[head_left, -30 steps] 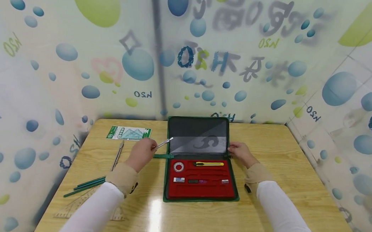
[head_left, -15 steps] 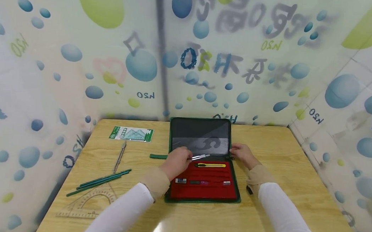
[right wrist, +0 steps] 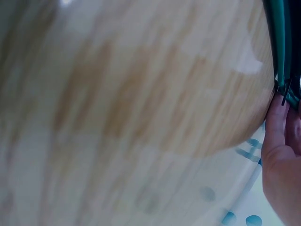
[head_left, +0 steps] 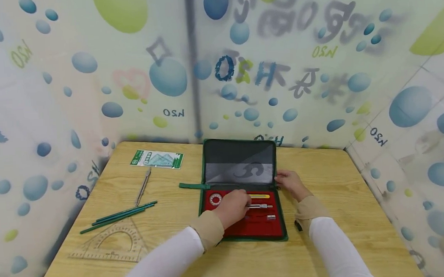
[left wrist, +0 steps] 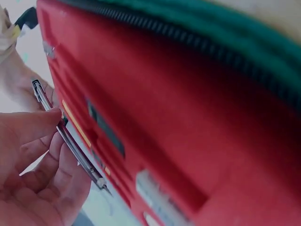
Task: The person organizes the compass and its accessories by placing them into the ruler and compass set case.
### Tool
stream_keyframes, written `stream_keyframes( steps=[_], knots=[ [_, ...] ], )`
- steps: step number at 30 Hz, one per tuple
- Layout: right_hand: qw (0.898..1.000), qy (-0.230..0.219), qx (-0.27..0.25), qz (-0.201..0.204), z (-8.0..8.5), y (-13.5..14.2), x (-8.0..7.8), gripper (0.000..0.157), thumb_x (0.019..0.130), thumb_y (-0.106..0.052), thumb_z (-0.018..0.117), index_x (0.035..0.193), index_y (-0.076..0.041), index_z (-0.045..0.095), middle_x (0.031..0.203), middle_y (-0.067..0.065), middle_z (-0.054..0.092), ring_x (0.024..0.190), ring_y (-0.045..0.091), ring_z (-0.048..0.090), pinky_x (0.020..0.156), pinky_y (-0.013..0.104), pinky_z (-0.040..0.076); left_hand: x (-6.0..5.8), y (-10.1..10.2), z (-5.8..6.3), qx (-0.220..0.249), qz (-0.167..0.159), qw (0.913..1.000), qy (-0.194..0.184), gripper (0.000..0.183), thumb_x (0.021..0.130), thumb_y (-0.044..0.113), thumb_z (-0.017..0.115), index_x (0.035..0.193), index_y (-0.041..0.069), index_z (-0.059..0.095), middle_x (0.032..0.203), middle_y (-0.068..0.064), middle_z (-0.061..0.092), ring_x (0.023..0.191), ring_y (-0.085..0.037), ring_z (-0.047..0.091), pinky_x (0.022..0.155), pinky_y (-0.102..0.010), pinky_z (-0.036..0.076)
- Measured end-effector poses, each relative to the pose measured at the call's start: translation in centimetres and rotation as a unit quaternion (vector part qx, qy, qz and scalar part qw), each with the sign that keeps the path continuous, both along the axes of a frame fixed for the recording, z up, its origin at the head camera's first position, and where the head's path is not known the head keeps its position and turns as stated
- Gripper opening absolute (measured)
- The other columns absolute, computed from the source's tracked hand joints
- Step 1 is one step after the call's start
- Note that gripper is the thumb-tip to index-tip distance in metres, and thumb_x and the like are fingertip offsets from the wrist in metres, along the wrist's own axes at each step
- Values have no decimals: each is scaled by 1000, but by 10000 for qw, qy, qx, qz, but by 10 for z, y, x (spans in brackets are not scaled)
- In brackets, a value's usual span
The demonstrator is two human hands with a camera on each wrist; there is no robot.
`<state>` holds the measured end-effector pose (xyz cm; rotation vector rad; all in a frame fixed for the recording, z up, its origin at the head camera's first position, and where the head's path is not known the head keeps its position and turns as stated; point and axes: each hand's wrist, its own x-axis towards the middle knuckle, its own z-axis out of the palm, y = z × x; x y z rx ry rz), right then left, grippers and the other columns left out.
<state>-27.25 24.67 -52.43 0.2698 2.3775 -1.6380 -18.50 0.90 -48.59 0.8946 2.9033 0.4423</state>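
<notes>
Your left forearm, in a white sleeve (head_left: pixel 164 260) and a beige cuff (head_left: pixel 208 228), slants in across the near left corner of the case (head_left: pixel 242 152). Your left grip (head_left: pixel 231 208) is bent over the case's red insert (head_left: pixel 256 229), thumb and fingers pinching a slim metal tool (head_left: pixel 259 206). The tool lies lengthwise over the case's slots, its tip toward the case's right edge; whether it touches the insert is hard to make out.

Your right grip (head_left: pixel 291 185) is at the case's right edge by the hinge, wrist turned inward; the wrist view crops it, so you cannot tell whether it pinches or merely touches that edge.

The case has green edging, a toothed zip, a dark lid with a glossy clear pocket, and a soft-looking insert. Inside the case sit a white ring (head_left: pixel 211 199), a yellow cutter (head_left: pixel 261 196) and a small sharpener (head_left: pixel 271 217). Left of the case, on the wood-grained surface (head_left: pixel 311 158), lie thin green pencils (head_left: pixel 114 220), a clear triangular set square (head_left: pixel 107 256), a metal compass (head_left: pixel 143 187) and a flat, shiny packet (head_left: pixel 156 159).
</notes>
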Motion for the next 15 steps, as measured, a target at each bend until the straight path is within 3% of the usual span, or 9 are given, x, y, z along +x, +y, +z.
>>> stream_keyframes(
  steps=[15],
  knots=[
    [10000, -20, -66, -9, 1, 0, 1, 44, 96, -1, 49, 136, 14, 39, 135, 32, 44, 111, 29, 56, 95, 38, 49, 4, 9, -10, -174, -11, 9998, 109, 7, 82, 13, 71, 77, 17, 72, 78, 3, 61, 73, -11, 59, 62, -21, 50]
  ],
)
